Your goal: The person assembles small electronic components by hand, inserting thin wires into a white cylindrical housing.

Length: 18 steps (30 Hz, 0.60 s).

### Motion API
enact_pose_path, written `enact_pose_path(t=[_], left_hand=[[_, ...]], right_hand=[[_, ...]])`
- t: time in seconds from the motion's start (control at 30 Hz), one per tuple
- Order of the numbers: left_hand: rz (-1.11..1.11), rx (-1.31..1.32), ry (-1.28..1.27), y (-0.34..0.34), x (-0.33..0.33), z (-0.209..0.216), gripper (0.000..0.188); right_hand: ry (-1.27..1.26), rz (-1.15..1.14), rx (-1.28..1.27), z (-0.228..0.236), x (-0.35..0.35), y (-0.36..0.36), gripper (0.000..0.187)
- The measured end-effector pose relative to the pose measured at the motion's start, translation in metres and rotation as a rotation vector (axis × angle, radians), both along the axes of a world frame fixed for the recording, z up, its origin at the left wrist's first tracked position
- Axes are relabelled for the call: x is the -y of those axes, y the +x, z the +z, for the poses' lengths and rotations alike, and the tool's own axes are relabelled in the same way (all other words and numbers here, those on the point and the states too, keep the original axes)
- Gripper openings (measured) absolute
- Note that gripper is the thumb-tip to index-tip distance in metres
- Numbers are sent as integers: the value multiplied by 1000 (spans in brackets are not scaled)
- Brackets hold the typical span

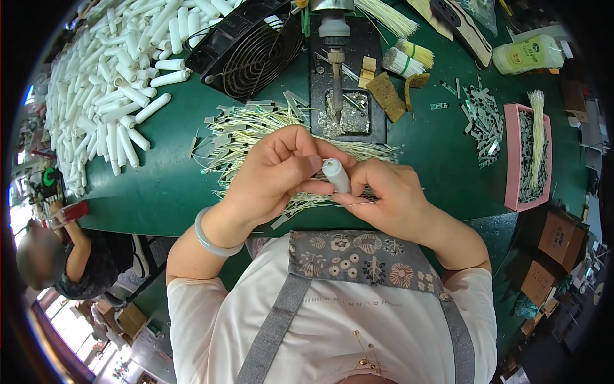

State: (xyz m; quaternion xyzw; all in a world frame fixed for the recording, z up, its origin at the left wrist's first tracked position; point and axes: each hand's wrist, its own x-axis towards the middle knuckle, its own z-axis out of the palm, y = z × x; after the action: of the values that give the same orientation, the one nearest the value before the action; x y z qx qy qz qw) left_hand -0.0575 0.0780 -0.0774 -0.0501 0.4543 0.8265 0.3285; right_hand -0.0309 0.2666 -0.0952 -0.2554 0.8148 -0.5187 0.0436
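In front of my body my right hand (390, 189) is closed on a short white plastic tube (337, 178), its upper end tilted toward my left hand. My left hand (281, 169) is closed in a pinch at the tube's open end, where a small yellowish bit shows. What those fingertips grip is too small to make out. A thin, metal-looking wire or pin juts from under my right fingers. Just beyond both hands lies a wide heap of thin pale wires (249, 144) with small flat strips on their ends.
Many white tubes (121, 83) cover the table's left side. A black fan (249, 54) stands beside a soldering iron (337, 83) over a tray of solder bits. At right are loose small strips (484, 121), a pink box (513, 160) and a bottle (528, 54). Another person sits far left.
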Motion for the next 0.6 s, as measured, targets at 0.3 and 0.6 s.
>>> enact_pose_path(t=[0.3,0.6], left_hand=[[-26,61,47,-4,-3,-1,10],[-37,72,39,-8,-5,-3,7]], right_hand=[[25,-15,-70,2,-2,-1,26],[-69,-22,22,25,-17,-14,23]])
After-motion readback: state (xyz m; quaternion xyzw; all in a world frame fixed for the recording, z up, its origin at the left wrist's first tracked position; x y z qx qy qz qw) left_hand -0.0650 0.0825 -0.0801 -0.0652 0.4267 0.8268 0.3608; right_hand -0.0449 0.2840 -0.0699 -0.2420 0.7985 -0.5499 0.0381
